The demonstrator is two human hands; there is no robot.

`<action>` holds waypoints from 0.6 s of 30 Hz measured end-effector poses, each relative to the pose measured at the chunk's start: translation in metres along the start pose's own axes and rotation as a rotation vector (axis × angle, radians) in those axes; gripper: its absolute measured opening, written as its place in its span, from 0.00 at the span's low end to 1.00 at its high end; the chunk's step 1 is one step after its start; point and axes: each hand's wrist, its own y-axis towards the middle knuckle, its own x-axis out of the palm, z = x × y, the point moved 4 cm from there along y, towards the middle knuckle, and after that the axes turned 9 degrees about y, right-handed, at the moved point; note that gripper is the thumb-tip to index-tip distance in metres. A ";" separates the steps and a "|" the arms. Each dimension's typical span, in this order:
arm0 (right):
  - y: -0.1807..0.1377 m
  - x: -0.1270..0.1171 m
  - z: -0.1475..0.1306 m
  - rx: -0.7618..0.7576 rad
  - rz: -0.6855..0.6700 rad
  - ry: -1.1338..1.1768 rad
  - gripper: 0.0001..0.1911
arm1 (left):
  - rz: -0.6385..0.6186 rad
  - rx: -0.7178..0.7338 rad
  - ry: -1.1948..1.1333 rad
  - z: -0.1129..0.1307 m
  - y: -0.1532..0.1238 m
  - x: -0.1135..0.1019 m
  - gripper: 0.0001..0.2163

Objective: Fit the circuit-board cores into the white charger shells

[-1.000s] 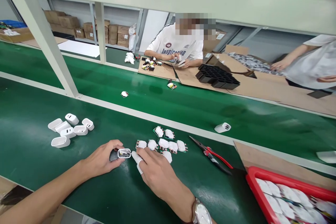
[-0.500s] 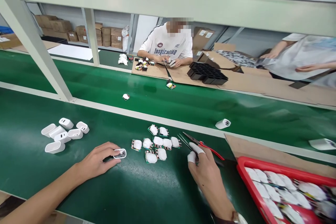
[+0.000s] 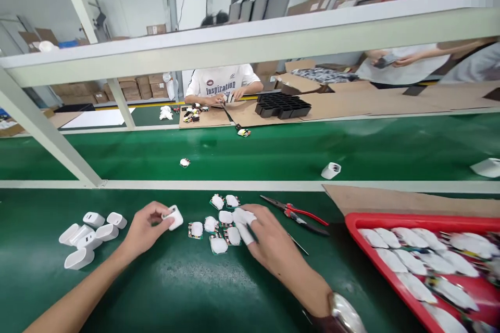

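My left hand (image 3: 146, 229) pinches a white charger housing (image 3: 174, 218) between thumb and fingers, just above the green bench. My right hand (image 3: 269, 239), with white finger cots on two fingers, is closed over the right side of a group of small circuit boards (image 3: 217, 244) with white padded tops. Its fingertips are around one board, mostly hidden by the fingers. A thin metal tool, seemingly the tweezers (image 3: 299, 244), sticks out from beneath that hand; its other end is hidden. Red-and-black pliers (image 3: 291, 210) lie open just beyond. Several white housings (image 3: 89, 239) stand at the left.
A red tray (image 3: 353, 223) full of padded boards stands at the right on cardboard (image 3: 363, 201). Behind a pale rail (image 3: 219, 186) runs a green belt (image 3: 219, 151) carrying a few parts. A slanted frame post (image 3: 50, 135) rises at the left. Across the belt, two people handle parts.
My view has tilted up. My right hand has moved left from beside the pliers onto the boards, and the tweezers no longer point from its fingers. My left hand has turned the housing.
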 end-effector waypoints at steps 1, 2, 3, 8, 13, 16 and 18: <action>0.007 0.007 -0.008 -0.034 -0.005 0.039 0.11 | 0.048 0.057 0.140 -0.001 0.022 -0.005 0.12; 0.011 0.014 -0.014 -0.063 -0.012 0.066 0.10 | 0.103 0.083 0.249 -0.004 0.045 -0.012 0.11; 0.014 0.021 -0.019 -0.089 -0.024 0.079 0.09 | 0.145 0.083 0.312 -0.009 0.069 -0.019 0.10; 0.004 0.031 -0.030 -0.099 -0.131 0.101 0.20 | 0.293 0.063 0.521 -0.024 0.146 -0.039 0.05; -0.002 0.032 -0.037 -0.126 -0.200 0.157 0.34 | 0.197 0.285 0.608 -0.009 0.160 0.022 0.16; 0.001 0.040 -0.034 -0.107 -0.141 0.112 0.25 | 0.070 0.378 0.603 0.004 0.176 0.074 0.21; 0.001 0.041 -0.030 -0.085 -0.086 0.085 0.17 | 0.029 0.384 0.591 0.013 0.191 0.098 0.22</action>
